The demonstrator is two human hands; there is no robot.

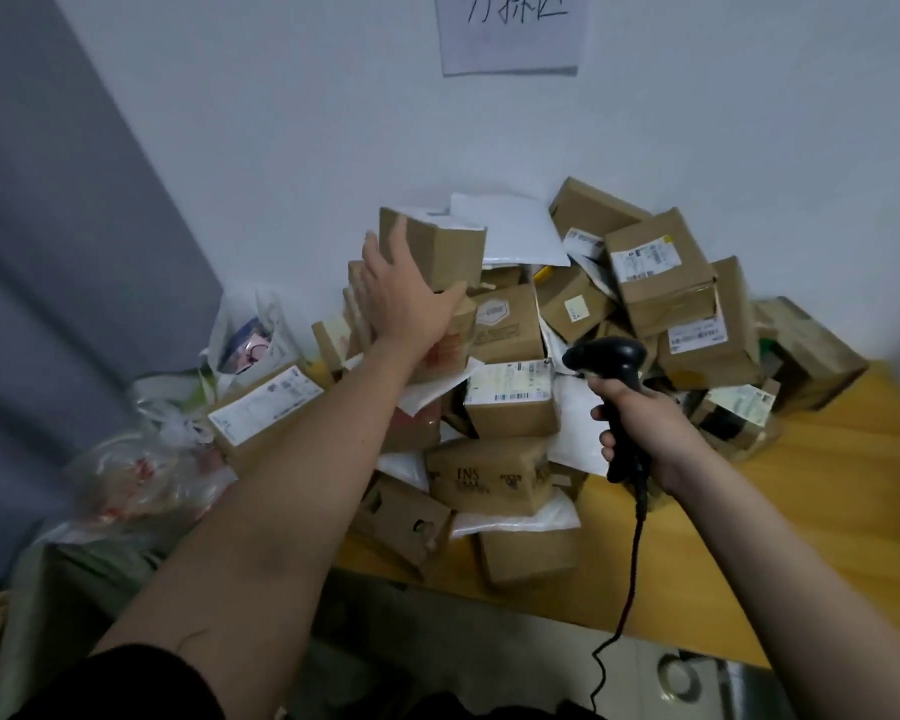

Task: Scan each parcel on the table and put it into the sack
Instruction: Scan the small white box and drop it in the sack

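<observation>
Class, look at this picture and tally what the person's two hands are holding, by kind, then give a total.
Cardboard box, gripped by the left hand: 1
Black barcode scanner, gripped by the right hand: 1
Total held: 2

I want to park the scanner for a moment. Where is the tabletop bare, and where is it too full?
Bare wood on the table lies right of the right hand, between the parcel pile and the near edge. From the wall corner leftward, boxes and mailers are stacked tight, with plastic bags crowding the left end.
</observation>
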